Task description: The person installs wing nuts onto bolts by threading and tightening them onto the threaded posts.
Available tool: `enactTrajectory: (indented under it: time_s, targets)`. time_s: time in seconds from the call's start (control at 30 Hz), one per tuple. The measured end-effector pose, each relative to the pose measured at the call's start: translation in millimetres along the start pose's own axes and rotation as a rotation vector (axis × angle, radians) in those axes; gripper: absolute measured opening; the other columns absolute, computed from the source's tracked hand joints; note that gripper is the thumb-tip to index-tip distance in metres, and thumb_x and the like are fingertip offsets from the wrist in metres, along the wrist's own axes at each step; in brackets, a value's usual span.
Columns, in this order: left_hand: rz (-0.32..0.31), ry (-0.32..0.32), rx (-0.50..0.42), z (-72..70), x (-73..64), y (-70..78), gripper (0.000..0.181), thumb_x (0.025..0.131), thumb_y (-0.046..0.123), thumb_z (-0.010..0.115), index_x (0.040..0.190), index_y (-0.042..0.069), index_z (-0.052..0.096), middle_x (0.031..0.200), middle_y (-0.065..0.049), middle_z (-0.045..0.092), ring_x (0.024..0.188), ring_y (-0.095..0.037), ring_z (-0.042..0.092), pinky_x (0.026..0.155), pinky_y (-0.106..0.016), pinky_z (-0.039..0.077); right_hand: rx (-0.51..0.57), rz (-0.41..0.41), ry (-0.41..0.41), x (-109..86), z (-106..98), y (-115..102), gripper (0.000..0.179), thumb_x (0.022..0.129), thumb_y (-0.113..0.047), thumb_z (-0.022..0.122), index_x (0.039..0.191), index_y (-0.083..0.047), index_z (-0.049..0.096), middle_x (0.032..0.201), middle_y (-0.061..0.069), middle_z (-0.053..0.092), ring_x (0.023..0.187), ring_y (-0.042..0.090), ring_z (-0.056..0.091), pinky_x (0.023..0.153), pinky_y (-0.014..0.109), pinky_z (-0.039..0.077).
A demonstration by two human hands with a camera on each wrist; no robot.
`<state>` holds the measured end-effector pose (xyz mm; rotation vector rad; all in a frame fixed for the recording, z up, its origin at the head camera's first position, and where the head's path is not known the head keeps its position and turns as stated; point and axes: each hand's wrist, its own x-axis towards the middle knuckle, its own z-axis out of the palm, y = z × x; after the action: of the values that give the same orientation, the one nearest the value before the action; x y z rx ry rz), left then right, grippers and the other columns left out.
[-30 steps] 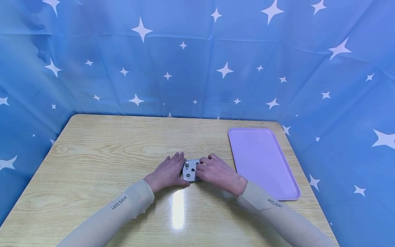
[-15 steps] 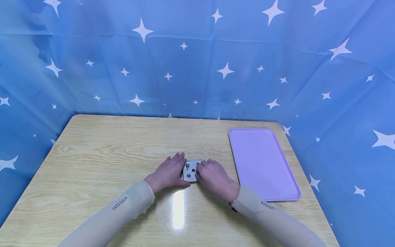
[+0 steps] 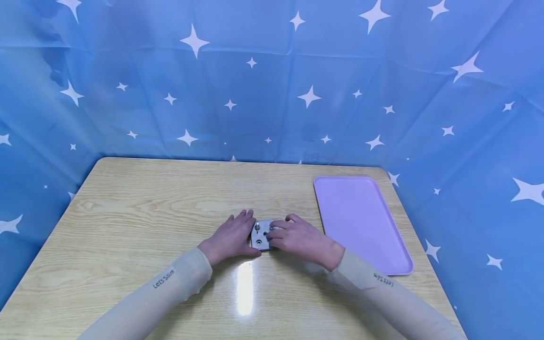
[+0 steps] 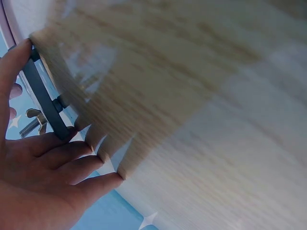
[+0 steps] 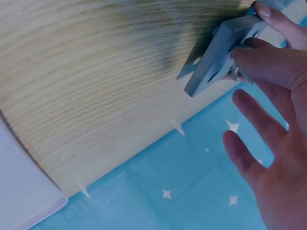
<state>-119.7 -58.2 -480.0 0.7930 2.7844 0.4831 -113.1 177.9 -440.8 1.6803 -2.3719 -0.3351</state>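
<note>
A small thick metal plate (image 3: 261, 242) with round holes sits near the middle of the table. A bolt (image 3: 257, 226) stands up at its far left corner; the left wrist view shows a brassy wing nut (image 4: 34, 115) on a threaded bolt there. My left hand (image 3: 231, 238) grips the plate's left side, thumb at the near edge and fingers along the far corner. Over the plate's right part, my right hand (image 3: 299, 240) has its thumb tip (image 5: 244, 55) at a hole while two other fingers spread away. I cannot tell what its thumb and index finger pinch.
A flat purple tray (image 3: 361, 222) lies on the table's right side, just beyond my right forearm. The wooden table (image 3: 170, 189) ends at a blue curtain (image 3: 272, 85) with white stars behind and at both sides.
My right hand turned inward with its fingers curled at the plate half a second ago, then rotated back outward with fingers spread. My left hand and the plate stay in place.
</note>
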Motion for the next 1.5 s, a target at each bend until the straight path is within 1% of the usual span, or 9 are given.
enactTrajectory:
  time_s: [0.23,0.43,0.53,0.73,0.83,0.97,1.13,1.27,1.5]
  targets:
    - [-0.001,-0.003,-0.001,-0.5,0.0,-0.1,0.098,0.078,0.055,0.087,0.147,-0.005,0.05,0.158,-0.026,0.042,0.147,-0.042,0.037,0.115,-0.061,0.034,-0.028,0.03,0.023,3.9,3,-1,0.019,0.087,-0.012,0.081,0.103,-0.02,0.073,0.109,-0.008,0.073,0.108,0.015,0.064,0.087,0.035,0.049]
    - [-0.008,-0.01,-0.001,-0.9,0.1,0.3,0.098,0.078,0.054,0.086,0.148,-0.005,0.049,0.159,-0.025,0.04,0.148,-0.042,0.036,0.116,-0.06,0.033,-0.003,0.112,0.011,8.3,7,-5,0.012,0.089,-0.013,0.078,0.098,-0.018,0.071,0.1,-0.006,0.07,0.094,0.015,0.062,0.082,0.034,0.049]
    - [-0.006,-0.007,-0.002,-0.7,-0.3,0.2,0.098,0.078,0.054,0.087,0.147,-0.005,0.05,0.158,-0.025,0.041,0.148,-0.042,0.036,0.116,-0.06,0.033,0.042,0.178,0.026,11.1,11,-10,0.008,0.091,-0.016,0.077,0.096,-0.016,0.071,0.094,-0.003,0.069,0.085,0.016,0.06,0.074,0.033,0.048]
    - [0.001,0.006,0.001,-0.2,-0.4,0.2,0.097,0.078,0.053,0.087,0.146,-0.006,0.051,0.157,-0.026,0.042,0.147,-0.043,0.038,0.115,-0.061,0.034,0.207,0.377,0.092,15.2,18,-19,0.01,0.091,-0.015,0.077,0.085,-0.013,0.069,0.079,-0.001,0.067,0.064,0.014,0.056,0.058,0.029,0.045]
    - [0.004,0.007,0.001,-0.5,-0.8,0.3,0.097,0.077,0.054,0.088,0.145,-0.006,0.052,0.157,-0.027,0.042,0.146,-0.043,0.039,0.115,-0.062,0.035,0.229,0.415,0.099,15.6,18,-21,0.012,0.092,-0.018,0.076,0.084,-0.013,0.068,0.076,-0.001,0.066,0.061,0.014,0.053,0.056,0.028,0.044]
    - [0.009,0.008,0.001,-0.6,-1.3,0.0,0.096,0.077,0.054,0.088,0.144,-0.006,0.053,0.155,-0.027,0.044,0.146,-0.044,0.039,0.114,-0.062,0.036,0.218,0.377,0.071,12.3,13,-17,0.019,0.092,-0.028,0.077,0.1,-0.012,0.071,0.089,0.0,0.069,0.075,0.017,0.061,0.066,0.032,0.05]
    - [0.002,0.003,0.008,-1.1,-0.7,-0.2,0.096,0.078,0.055,0.087,0.145,-0.004,0.052,0.156,-0.026,0.043,0.146,-0.043,0.039,0.114,-0.062,0.035,0.175,0.19,-0.02,5.2,1,-4,0.037,0.091,-0.02,0.079,0.127,-0.019,0.069,0.125,-0.004,0.068,0.116,0.02,0.061,0.091,0.042,0.052]
    - [-0.005,0.0,0.003,-0.8,0.0,-0.4,0.096,0.077,0.054,0.087,0.145,-0.004,0.052,0.157,-0.025,0.043,0.147,-0.042,0.038,0.115,-0.061,0.034,0.097,0.062,-0.063,1.7,-2,1,0.033,0.094,-0.016,0.074,0.125,-0.024,0.071,0.131,-0.01,0.066,0.125,0.016,0.057,0.092,0.039,0.049]
    - [-0.004,0.0,-0.003,-1.3,-0.1,0.8,0.096,0.077,0.055,0.087,0.145,-0.004,0.052,0.157,-0.025,0.043,0.146,-0.043,0.039,0.115,-0.061,0.034,0.018,0.022,-0.009,2.7,2,2,0.022,0.09,-0.019,0.077,0.111,-0.023,0.075,0.118,-0.011,0.071,0.115,0.015,0.061,0.088,0.036,0.049]
